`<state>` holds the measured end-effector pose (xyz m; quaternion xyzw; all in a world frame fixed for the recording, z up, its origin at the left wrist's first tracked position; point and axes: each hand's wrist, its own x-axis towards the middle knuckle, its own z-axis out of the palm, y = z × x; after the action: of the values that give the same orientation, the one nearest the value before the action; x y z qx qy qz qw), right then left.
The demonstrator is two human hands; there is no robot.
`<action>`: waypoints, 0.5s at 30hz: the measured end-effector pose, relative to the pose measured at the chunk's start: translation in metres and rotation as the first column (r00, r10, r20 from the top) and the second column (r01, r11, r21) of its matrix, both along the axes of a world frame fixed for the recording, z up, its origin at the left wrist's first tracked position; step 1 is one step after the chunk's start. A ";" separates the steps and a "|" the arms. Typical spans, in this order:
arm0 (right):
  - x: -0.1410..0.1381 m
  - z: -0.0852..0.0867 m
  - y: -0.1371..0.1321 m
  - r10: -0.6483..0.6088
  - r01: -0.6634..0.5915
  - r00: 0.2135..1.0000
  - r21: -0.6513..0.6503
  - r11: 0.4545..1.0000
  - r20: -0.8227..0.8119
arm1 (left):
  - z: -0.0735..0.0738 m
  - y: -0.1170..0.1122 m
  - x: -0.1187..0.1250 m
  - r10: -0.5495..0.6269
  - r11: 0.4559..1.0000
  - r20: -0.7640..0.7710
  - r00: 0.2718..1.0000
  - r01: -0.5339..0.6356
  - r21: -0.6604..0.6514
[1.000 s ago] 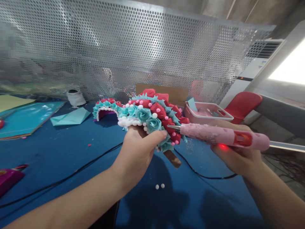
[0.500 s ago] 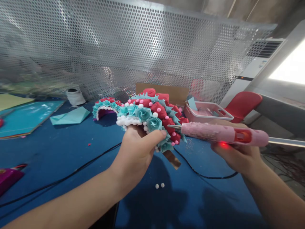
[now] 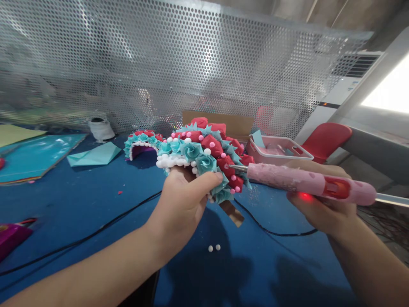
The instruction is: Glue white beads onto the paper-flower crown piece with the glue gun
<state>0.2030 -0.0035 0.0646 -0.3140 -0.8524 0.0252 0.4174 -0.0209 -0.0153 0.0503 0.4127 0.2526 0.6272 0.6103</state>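
My left hand (image 3: 188, 200) grips an arched paper-flower piece (image 3: 212, 147) by its lower edge, thumb on the turquoise flowers. Red and turquoise folded flowers cover it, with small pink and white balls between them and a row of white balls along the rim. In my right hand (image 3: 322, 209) is a pink glue gun (image 3: 297, 181), its red light lit and a clear glue stick at the back. The metal nozzle points left, at the red flowers on the piece's right side; whether it touches them I cannot tell. Two white balls (image 3: 214, 247) lie on the blue table below.
A second flowered arch (image 3: 143, 143) stands behind on the left. Folded turquoise paper (image 3: 96, 154), a white roll (image 3: 101, 129) and a purple object (image 3: 12, 238) lie leftward. A black cord (image 3: 128, 214) crosses the table. At the right stands a pink basket (image 3: 281, 155), before a perforated metal screen (image 3: 191, 64).
The glue gun has shifted slightly right and down, its rear end tilting lower. My left hand and the flower piece have hardly moved.
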 end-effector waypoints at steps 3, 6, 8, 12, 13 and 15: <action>0.001 0.001 0.000 0.012 -0.011 1.000 0.016 1.000 -0.027 | -0.003 0.001 0.001 -0.021 0.999 0.041 0.999 0.022 -0.023; 0.000 0.001 -0.001 0.028 -0.028 0.999 -0.013 1.000 -0.028 | -0.003 0.002 0.001 -0.042 0.999 0.081 0.996 0.044 -0.023; -0.001 0.000 -0.002 0.032 -0.032 0.999 -0.022 0.999 -0.005 | -0.002 0.001 0.001 -0.052 0.998 0.073 0.996 0.053 -0.013; -0.003 -0.001 -0.003 0.000 0.000 0.998 0.007 1.000 0.068 | 0.003 -0.002 0.001 -0.019 1.000 -0.029 0.999 0.018 -0.015; -0.003 -0.001 -0.003 -0.007 0.007 0.997 0.010 1.000 0.075 | 0.004 -0.003 0.002 -0.004 1.000 -0.059 0.998 0.004 -0.011; -0.002 -0.002 -0.003 -0.007 0.007 0.998 0.007 1.000 0.064 | 0.005 -0.004 0.002 0.019 1.000 -0.109 0.994 -0.019 0.000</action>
<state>0.2008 -0.0064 0.0624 -0.3162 -0.8643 0.0106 0.3910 -0.0194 -0.0191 0.0555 0.4435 0.2899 0.6092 0.5900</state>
